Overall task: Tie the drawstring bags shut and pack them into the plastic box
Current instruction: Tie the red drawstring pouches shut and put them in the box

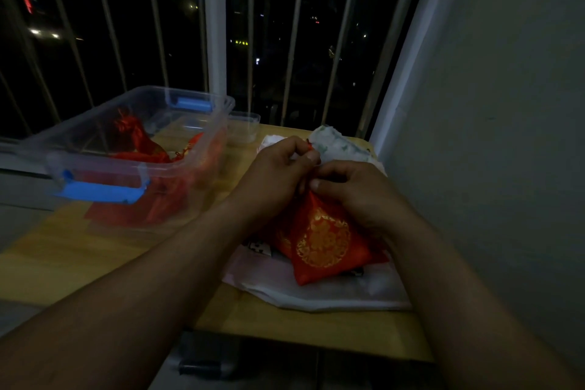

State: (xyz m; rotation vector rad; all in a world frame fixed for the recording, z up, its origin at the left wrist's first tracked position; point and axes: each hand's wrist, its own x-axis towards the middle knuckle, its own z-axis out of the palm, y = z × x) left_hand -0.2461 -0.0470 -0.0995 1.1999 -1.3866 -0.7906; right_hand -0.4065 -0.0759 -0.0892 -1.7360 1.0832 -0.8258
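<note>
While a person works at a wooden table point(95, 263) beside a barred night window, both hands meet at the gathered neck of a red drawstring bag point(323, 241) stamped with a gold emblem. The bag's long axis runs from the fingers back toward the person: the neck sits up between the fingertips, and the body spreads below the knuckles on pale sheets point(316, 298). The left hand point(275, 171) has its fingers point(300, 149) curled tight, with a scrap of red cord point(308, 145) showing at their tips, apparently pinched there. The right hand point(357, 199) is curled just below and to the right of them, its thumb and fingers point(335, 176) pressed onto the neck itself. Neither hand shows any gap between its digits. Whether a knot has formed cannot be told, as the hands cover it. The clear plastic box point(95, 165) with blue latches stands well to the left of the fingers and slightly beyond them, nearer the left hand, with other red bags point(136, 139) already inside. Judged from this, the tying is under way, and the packing move would carry the bag leftward over the box's near rim.
</note>
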